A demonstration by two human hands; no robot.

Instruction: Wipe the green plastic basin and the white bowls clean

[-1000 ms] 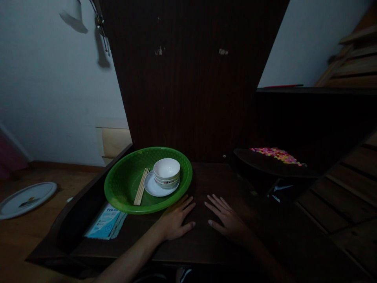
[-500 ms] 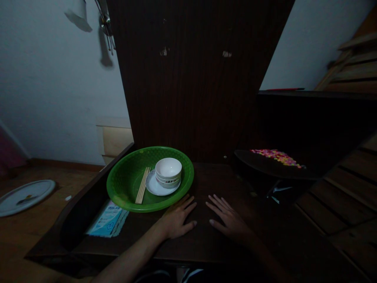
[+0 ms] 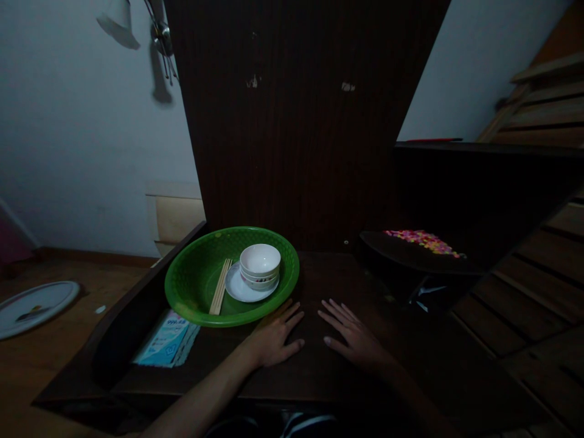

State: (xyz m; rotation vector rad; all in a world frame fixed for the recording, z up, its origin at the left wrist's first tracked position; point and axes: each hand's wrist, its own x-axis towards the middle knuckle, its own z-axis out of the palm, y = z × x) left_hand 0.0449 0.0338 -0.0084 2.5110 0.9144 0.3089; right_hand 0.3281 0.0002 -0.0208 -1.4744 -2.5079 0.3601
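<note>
My left hand (image 3: 276,337) lies palm down on the dark wooden desk (image 3: 292,383), fingers spread and empty, close against the near right rim of a green plastic basin (image 3: 196,307). My right hand (image 3: 351,334) rests flat on the desk too, fingers apart, a short gap to the right of the left one. Inside the basin, a small stack of white bowls (image 3: 260,261) sits on a white plate (image 3: 237,289). Left of the plate, several light wooden chopsticks (image 3: 221,287) lie side by side, leaning toward the basin's far side.
Blue-and-white packets (image 3: 164,344) lie left of the basin by a raised side board. Small colourful pieces (image 3: 426,241) cover part of a rounded shelf (image 3: 401,255) at right. A dark panel (image 3: 292,140) rises behind. A white oval lid-like object (image 3: 41,307) is on the floor.
The camera view has shifted slightly, so the background sits a little further left. Both hands and the basin with its dishes stay in place.
</note>
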